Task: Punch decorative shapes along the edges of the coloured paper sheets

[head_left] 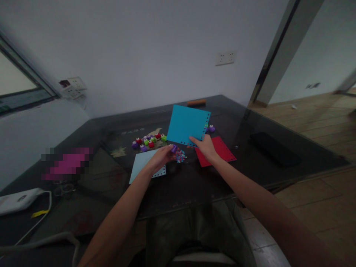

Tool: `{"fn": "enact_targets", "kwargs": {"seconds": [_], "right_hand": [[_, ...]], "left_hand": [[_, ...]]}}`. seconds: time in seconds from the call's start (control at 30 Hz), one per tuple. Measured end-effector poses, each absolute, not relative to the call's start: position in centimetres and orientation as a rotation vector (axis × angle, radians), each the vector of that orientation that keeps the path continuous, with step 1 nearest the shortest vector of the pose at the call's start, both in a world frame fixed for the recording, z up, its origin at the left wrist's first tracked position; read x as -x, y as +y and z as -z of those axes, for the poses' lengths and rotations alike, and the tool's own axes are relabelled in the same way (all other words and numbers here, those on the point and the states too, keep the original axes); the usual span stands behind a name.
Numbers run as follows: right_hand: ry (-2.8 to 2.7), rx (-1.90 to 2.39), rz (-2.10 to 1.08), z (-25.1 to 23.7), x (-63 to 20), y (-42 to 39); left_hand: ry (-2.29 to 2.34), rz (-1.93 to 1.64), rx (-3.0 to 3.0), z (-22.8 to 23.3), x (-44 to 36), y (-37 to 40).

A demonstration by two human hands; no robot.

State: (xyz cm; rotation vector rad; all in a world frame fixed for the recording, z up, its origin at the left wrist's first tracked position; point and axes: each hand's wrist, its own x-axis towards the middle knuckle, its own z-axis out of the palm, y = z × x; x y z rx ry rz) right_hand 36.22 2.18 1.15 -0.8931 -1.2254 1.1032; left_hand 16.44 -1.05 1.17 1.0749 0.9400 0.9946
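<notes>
The right hand (pixel 206 147) is pinching the raised blue sheet (pixel 187 125) by its punched edge while the left hand's (pixel 161 157) fingers are closing on a purple punch (pixel 174 149) above the bench (pixel 278 163), probably lining up another hole, which needs the edge slid into the slot.

The pile of punched bits (pixel 180 156) lies on the table (pixel 278 126) and serves as landmark. Touching it from the left is the left hand (pixel 160 157), its grip closed on a small punch (pixel 174 149). Under that hand, left of the pile, lies a flat sheet (pixel 141 164). Behind and left of the pile sits a cluster of punches (pixel 148 141). Right of the pile lies another sheet (pixel 222 148). Behind the pile, the right hand (pixel 206 147) holds a raised sheet (pixel 187 125) by its near edge.
</notes>
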Motion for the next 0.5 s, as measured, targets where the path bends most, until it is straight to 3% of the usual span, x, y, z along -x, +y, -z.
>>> {"fn": "enact_targets", "kwargs": {"seconds": [0.17,0.5], "right_hand": [[-1.207,0.898,-1.127,-1.5,-36.2,2.0],[-1.210,0.953,-1.126,-1.8,-36.2,1.7]], "left_hand": [[1.143,-0.946,-1.614,-1.5,-17.5,-1.9],[1.205,-0.964,-2.053,-0.7,-18.7,-3.0]]}}
